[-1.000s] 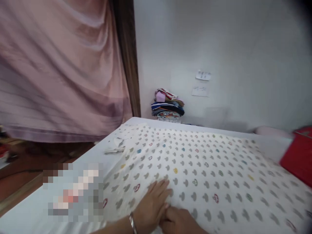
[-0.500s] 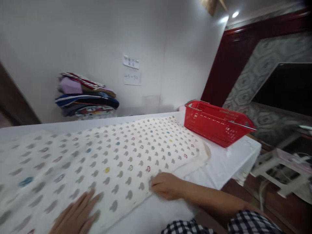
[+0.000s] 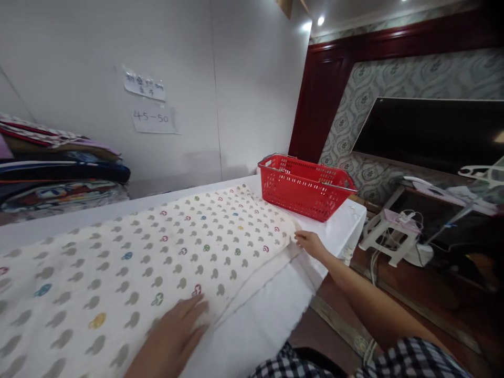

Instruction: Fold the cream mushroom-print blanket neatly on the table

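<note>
A cream blanket (image 3: 169, 268) printed with grey and coloured mushroom shapes lies spread along the white-covered table. At its right end, my right hand (image 3: 309, 244) pinches the rounded corner, arm stretched out. My left hand (image 3: 173, 333) rests on the near part of the cloth with its fingers apart, slightly blurred. Along the near side, a second layer of the fabric shows beneath the upper one.
Past the blanket's right end stands a red basket (image 3: 301, 189) with metal handles. Folded fabrics (image 3: 59, 168) are piled at the left by the white wall. A white stool (image 3: 389, 231) with cables is on the floor to the right.
The view has turned to the right. My right hand has moved from the near edge out to the blanket's right corner, and my left hand has slid right over the cloth.
</note>
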Demonstrator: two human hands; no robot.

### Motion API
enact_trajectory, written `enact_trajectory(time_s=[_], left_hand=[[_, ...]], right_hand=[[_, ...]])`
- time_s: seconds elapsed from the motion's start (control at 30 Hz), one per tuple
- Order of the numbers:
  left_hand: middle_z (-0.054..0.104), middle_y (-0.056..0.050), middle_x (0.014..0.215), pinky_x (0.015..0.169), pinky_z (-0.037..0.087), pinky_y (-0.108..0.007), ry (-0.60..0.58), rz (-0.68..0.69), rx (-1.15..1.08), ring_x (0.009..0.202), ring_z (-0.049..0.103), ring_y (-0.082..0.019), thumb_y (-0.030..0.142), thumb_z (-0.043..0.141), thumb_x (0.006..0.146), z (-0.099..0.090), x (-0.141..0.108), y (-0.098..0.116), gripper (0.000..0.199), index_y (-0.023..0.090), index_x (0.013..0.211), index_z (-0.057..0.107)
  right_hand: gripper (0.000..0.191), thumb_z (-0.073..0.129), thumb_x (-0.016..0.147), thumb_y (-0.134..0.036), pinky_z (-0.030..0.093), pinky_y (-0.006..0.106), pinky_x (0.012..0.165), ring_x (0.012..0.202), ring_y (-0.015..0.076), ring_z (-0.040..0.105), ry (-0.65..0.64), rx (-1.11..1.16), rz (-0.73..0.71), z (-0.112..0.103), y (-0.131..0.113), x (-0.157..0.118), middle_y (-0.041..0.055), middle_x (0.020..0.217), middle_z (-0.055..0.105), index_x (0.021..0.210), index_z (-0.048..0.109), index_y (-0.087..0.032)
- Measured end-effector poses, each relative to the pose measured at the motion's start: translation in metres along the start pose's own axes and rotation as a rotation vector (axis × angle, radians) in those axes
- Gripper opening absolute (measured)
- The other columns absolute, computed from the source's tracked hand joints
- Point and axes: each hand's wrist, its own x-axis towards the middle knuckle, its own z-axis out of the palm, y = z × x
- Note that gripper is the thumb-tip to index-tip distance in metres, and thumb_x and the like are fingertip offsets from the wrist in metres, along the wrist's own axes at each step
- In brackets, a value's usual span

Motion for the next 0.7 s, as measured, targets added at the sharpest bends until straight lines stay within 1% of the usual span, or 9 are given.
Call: enact_trajectory(time_s=[0.07, 0.13, 0.17, 0.23, 0.33, 0.4, 0.53, 0.6, 0.7], left_hand=[[0.056, 0.0, 0.129, 0.099, 0.043, -0.039, -0.06, 0.096, -0.003, 0.116, 0.052, -0.021, 0.041, 0.045, 0.087, -0.003, 0.031, 0.029, 0.036, 0.031, 0.12, 0.056], [0.056, -0.004, 0.128, 0.097, 0.043, -0.043, -0.109, 0.125, -0.001, 0.115, 0.052, -0.023, 0.036, 0.046, 0.087, -0.004, 0.052, 0.048, 0.036, 0.027, 0.12, 0.056], [0.056, -0.006, 0.127, 0.096, 0.043, -0.044, -0.132, 0.119, 0.002, 0.115, 0.051, -0.024, 0.033, 0.048, 0.086, -0.004, 0.059, 0.054, 0.035, 0.025, 0.119, 0.056], [0.056, -0.007, 0.124, 0.092, 0.043, -0.042, -0.182, 0.09, 0.002, 0.112, 0.051, -0.024, 0.027, 0.05, 0.085, -0.004, 0.066, 0.062, 0.033, 0.023, 0.116, 0.057], [0.058, -0.007, 0.113, 0.085, 0.044, -0.037, -0.26, 0.052, -0.024, 0.102, 0.053, -0.022, 0.022, 0.047, 0.085, -0.005, 0.071, 0.069, 0.023, 0.021, 0.105, 0.059], [0.058, -0.006, 0.105, 0.081, 0.043, -0.036, -0.292, 0.037, -0.037, 0.096, 0.053, -0.021, 0.022, 0.044, 0.087, -0.005, 0.073, 0.072, 0.019, 0.02, 0.098, 0.06], [0.057, -0.005, 0.098, 0.078, 0.042, -0.035, -0.299, 0.018, -0.019, 0.091, 0.051, -0.02, 0.023, 0.041, 0.089, -0.002, 0.08, 0.073, 0.019, 0.019, 0.091, 0.059], [0.057, -0.006, 0.097, 0.078, 0.042, -0.035, -0.301, 0.012, 0.005, 0.091, 0.051, -0.021, 0.022, 0.04, 0.089, 0.0, 0.083, 0.074, 0.019, 0.019, 0.09, 0.059], [0.057, -0.006, 0.094, 0.076, 0.042, -0.035, -0.331, 0.007, 0.057, 0.088, 0.052, -0.02, 0.018, 0.035, 0.089, 0.002, 0.087, 0.076, 0.023, 0.018, 0.086, 0.058]], right_hand=[[0.013, 0.053, 0.077, -0.019, 0.051, 0.027, 0.058, 0.063, 0.0158, 0.062, -0.023, 0.049, 0.106, 0.012, -0.007, 0.019, 0.0031, 0.07, 0.065, 0.083, 0.064, -0.017], [0.006, 0.055, 0.077, -0.018, 0.051, 0.026, 0.052, 0.054, 0.0148, 0.059, -0.046, 0.102, 0.219, 0.02, -0.013, 0.036, 0.0016, 0.061, 0.061, 0.078, 0.061, -0.016], [0.004, 0.057, 0.076, -0.019, 0.051, 0.027, 0.051, 0.051, 0.0146, 0.058, -0.063, 0.128, 0.268, 0.021, -0.015, 0.042, 0.0007, 0.057, 0.059, 0.075, 0.059, -0.016], [0.008, 0.06, 0.076, -0.022, 0.051, 0.028, 0.049, 0.047, 0.014, 0.055, -0.113, 0.187, 0.351, 0.022, -0.018, 0.052, -0.0013, 0.05, 0.053, 0.072, 0.056, -0.017], [0.014, 0.062, 0.078, -0.028, 0.052, 0.03, 0.052, 0.046, 0.0135, 0.053, -0.212, 0.313, 0.435, 0.023, -0.021, 0.061, -0.002, 0.05, 0.052, 0.073, 0.055, -0.017], [0.015, 0.06, 0.081, -0.03, 0.053, 0.03, 0.056, 0.05, 0.0136, 0.055, -0.263, 0.419, 0.452, 0.025, -0.023, 0.063, -0.0007, 0.056, 0.055, 0.077, 0.055, -0.017], [0.014, 0.048, 0.087, -0.029, 0.053, 0.028, 0.065, 0.065, 0.0152, 0.061, -0.316, 0.62, 0.403, 0.032, -0.026, 0.063, 0.0023, 0.069, 0.062, 0.085, 0.056, -0.018], [0.015, 0.046, 0.088, -0.029, 0.052, 0.028, 0.067, 0.069, 0.0155, 0.062, -0.319, 0.688, 0.374, 0.033, -0.026, 0.063, 0.0026, 0.072, 0.064, 0.085, 0.056, -0.018], [0.018, 0.044, 0.088, -0.03, 0.052, 0.026, 0.067, 0.066, 0.0141, 0.061, -0.271, 0.743, 0.341, 0.03, -0.024, 0.065, 0.0011, 0.067, 0.062, 0.081, 0.056, -0.019]])
